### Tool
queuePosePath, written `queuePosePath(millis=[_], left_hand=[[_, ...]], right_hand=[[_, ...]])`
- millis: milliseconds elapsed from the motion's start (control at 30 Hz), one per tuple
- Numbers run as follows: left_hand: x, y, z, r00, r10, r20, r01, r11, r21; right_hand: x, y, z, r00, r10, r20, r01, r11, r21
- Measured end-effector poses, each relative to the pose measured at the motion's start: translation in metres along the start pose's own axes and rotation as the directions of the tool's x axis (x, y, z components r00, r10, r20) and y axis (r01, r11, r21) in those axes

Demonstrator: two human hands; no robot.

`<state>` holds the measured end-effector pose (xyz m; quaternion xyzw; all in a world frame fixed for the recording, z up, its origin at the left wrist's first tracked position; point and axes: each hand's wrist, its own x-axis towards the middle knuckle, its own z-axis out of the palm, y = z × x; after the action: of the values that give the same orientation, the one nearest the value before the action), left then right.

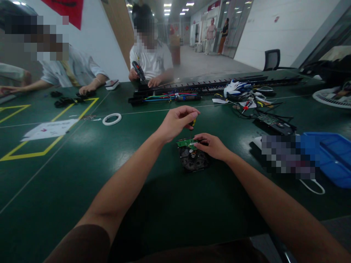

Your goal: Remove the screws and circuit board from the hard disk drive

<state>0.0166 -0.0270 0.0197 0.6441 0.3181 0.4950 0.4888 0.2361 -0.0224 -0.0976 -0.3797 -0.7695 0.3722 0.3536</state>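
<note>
A hard disk drive [193, 160] lies on the green table in front of me, its dark underside facing up. Across its far end sits a green circuit board [186, 143]. My left hand [181, 122] is above that end, fingers closed round the yellow and black handle of a small screwdriver [193, 123]. The screwdriver points down at the board; whether its tip meets a screw is too small to tell. My right hand [210, 144] rests at the drive's far right corner, its thumb and fingers closed on the edge of the circuit board.
A white tape roll [112, 119] and paper sheets [49, 129] lie to the left. Cables [175, 95], gloves [237, 88] and another drive [276, 123] are at the back and right, near a blue tray [329, 157]. Across the table, a person holds a power screwdriver [138, 70].
</note>
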Motion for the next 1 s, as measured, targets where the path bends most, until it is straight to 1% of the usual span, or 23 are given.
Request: queuePosePath(millis=[167,367,500,633,733,900,1000], left_hand=[[0.0003,0.0012,-0.0013,1.0,0.007,0.001,-0.007,1.0,0.024],[0.0009,0.0004,0.0002,0.999,-0.014,0.033,0.016,0.996,-0.085],[0.0017,-0.0011,0.0007,0.999,-0.024,0.039,0.028,0.994,-0.104],[0.0014,-0.0015,0.0009,0.999,-0.037,0.031,0.039,0.996,-0.076],[0.001,-0.0022,0.0006,1.0,-0.018,0.023,0.019,0.999,-0.044],[0.0004,-0.0023,-0.0011,1.0,0.012,-0.022,-0.012,1.0,0.014],[0.0002,-0.0012,-0.0022,0.999,0.021,-0.024,-0.02,0.998,0.051]], right_hand=[[-0.0006,-0.0011,-0.0004,1.0,0.001,0.011,-0.001,1.0,-0.004],[-0.0003,0.0013,-0.0003,1.0,0.006,0.005,-0.006,1.0,-0.018],[-0.0006,0.0027,0.0007,1.0,0.01,0.004,-0.01,1.0,-0.005],[-0.0009,0.002,0.0012,1.0,0.002,0.006,-0.002,1.0,0.005],[-0.0006,0.0017,0.0009,1.0,-0.007,0.007,0.007,1.0,0.0],[0.0002,0.0029,0.0004,1.0,-0.012,0.004,0.012,1.0,-0.016],[0.0002,0.0032,0.0005,1.0,-0.017,0.0,0.017,1.0,-0.017]])
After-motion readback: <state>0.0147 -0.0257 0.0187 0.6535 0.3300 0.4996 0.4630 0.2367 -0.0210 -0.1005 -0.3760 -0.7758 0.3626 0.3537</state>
